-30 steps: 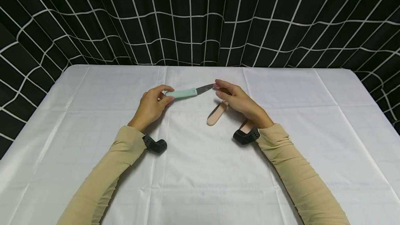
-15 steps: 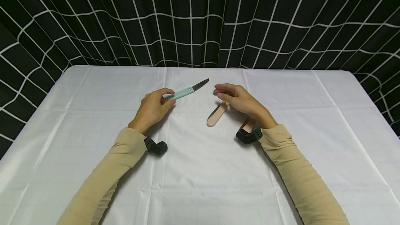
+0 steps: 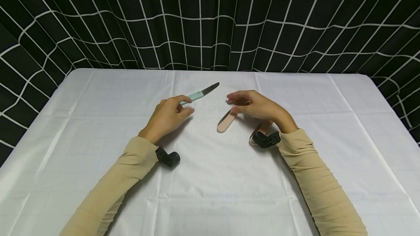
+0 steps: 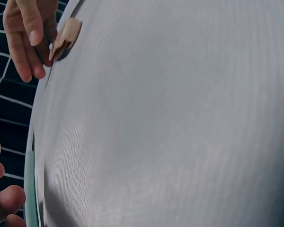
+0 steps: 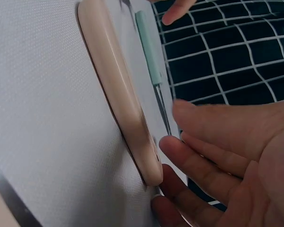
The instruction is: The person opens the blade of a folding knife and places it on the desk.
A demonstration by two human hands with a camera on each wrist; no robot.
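A folding knife (image 3: 196, 96) with a mint-green handle lies on the white cloth, its dark blade out and pointing to the far right. My left hand (image 3: 168, 117) hovers just in front of it with fingers apart, hiding the handle's near end. In the left wrist view, a gap shows between those fingers and the mint handle (image 4: 31, 189). My right hand (image 3: 259, 106) is over the far end of a pink handle (image 3: 226, 122) with a dark strip along one side, like a folded knife. The right wrist view has loosely bent fingertips at that end; I cannot tell whether they touch.
A second pink piece (image 3: 265, 127) lies beneath my right wrist, partly hidden by the black wrist camera (image 3: 266, 140). The white-covered table (image 3: 210, 192) ends at a black curtain (image 3: 203, 21) with white grid lines.
My left hand has laid the mint knife down, let it go and moved slightly right and nearer. My right hand has left the blade tip and come down over the pink handle's far end.
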